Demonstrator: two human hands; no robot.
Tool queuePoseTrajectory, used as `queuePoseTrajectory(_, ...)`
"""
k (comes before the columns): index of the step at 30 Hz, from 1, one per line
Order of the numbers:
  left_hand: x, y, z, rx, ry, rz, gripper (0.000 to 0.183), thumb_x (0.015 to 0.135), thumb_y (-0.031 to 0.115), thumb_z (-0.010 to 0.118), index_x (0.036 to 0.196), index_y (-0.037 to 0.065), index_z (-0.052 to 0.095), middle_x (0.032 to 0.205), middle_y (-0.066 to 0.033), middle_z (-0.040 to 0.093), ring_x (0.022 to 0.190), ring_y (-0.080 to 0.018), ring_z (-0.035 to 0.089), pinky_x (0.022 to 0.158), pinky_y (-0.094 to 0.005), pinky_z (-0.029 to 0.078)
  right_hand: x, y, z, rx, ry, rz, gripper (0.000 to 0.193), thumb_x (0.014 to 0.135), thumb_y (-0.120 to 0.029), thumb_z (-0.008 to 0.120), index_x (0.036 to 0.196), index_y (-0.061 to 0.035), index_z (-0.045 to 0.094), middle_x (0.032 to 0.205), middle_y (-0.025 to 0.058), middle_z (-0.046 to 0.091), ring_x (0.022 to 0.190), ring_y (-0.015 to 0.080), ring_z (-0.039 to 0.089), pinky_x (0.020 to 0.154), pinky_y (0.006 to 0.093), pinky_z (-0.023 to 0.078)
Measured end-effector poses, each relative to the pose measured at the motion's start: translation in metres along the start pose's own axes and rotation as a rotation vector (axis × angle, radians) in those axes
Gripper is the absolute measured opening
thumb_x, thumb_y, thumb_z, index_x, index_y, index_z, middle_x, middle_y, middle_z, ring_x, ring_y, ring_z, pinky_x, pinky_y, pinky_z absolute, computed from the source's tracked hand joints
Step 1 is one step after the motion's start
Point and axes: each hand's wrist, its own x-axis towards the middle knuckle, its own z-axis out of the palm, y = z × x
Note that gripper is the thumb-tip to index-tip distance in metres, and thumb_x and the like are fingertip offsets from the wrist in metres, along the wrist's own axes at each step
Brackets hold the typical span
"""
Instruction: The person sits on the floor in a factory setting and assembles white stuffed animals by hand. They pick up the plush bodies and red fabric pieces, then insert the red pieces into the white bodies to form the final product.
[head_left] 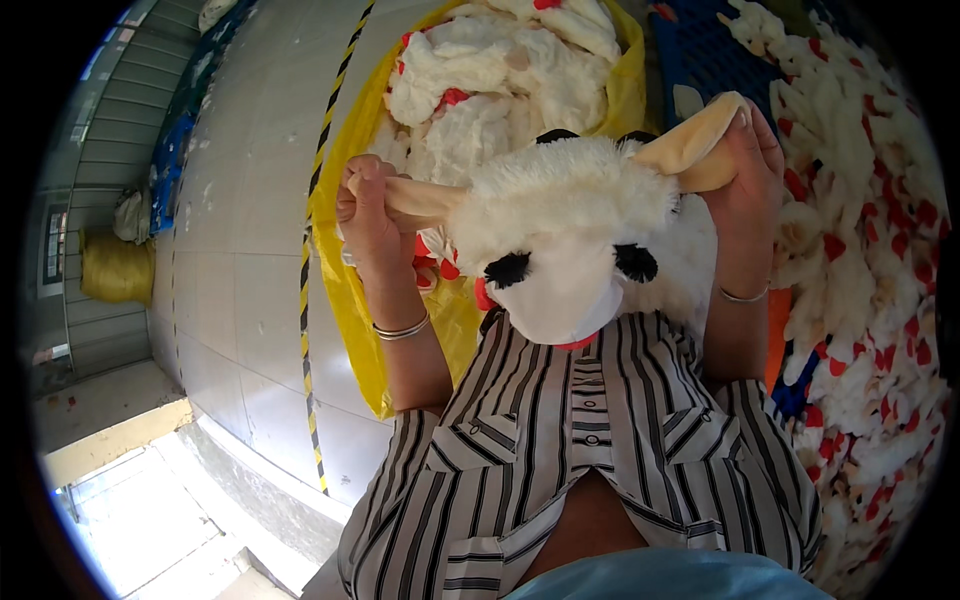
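Note:
A white plush lamb with a fluffy crown, black eyelash patches and a red mouth edge hangs in front of my striped shirt. My left hand is closed round one of its tan ears, and my right hand grips the other ear, which is held up and spread wider. Both ears are stretched out sideways from the head. Behind the head, most of the lamb's body is hidden. Beyond it, a yellow plastic bag holds a heap of similar white plush pieces with red parts.
To the right spreads a large pile of white and red plush pieces, with a blue plastic crate at its far end. Black-and-yellow tape runs along the tiled floor at left. A yellow bundle stands by the wall.

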Motion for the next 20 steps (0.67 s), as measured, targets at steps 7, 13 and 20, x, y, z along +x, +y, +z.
queuePoseTrajectory(7, -0.010, 0.060, 0.006, -0.224, -0.195, 0.240, 0.024, 0.095, 0.016, 0.061, 0.112, 0.006, 0.049, 0.065, 0.0034, 0.038, 0.051, -0.0065, 0.032, 0.042, -0.0232, 0.030, -0.005, -0.023, 0.014, -0.187, -0.133, -0.268, 0.022, 0.101, -0.004, 0.042, 0.112, 0.0014, 0.060, 0.105, 0.0030, 0.060, 0.085, 0.0051, 0.058, 0.074, 0.0192, 0.047)
queuePoseTrajectory(13, -0.023, 0.033, -0.009, -0.001, -0.114, 0.109, 0.014, 0.094, 0.007, 0.059, 0.108, 0.007, 0.058, 0.074, 0.0035, 0.051, 0.064, -0.0062, 0.052, 0.059, -0.0227, 0.047, -0.001, 0.008, -0.014, -0.185, -0.105, -0.060, 0.022, 0.098, 0.002, 0.039, 0.101, -0.0039, 0.060, 0.095, -0.0007, 0.055, 0.086, 0.0042, 0.050, 0.073, 0.0180, 0.040)
queuePoseTrajectory(20, -0.024, -0.009, -0.063, 0.143, -0.099, -0.088, 0.009, 0.096, 0.006, 0.058, 0.105, 0.008, 0.060, 0.087, 0.0026, 0.058, 0.080, -0.0072, 0.059, 0.080, -0.0221, 0.049, -0.002, 0.026, -0.039, -0.403, -0.210, 0.031, 0.021, 0.096, -0.001, 0.040, 0.095, -0.0086, 0.060, 0.094, -0.0002, 0.058, 0.083, 0.0059, 0.050, 0.077, 0.0191, 0.040)
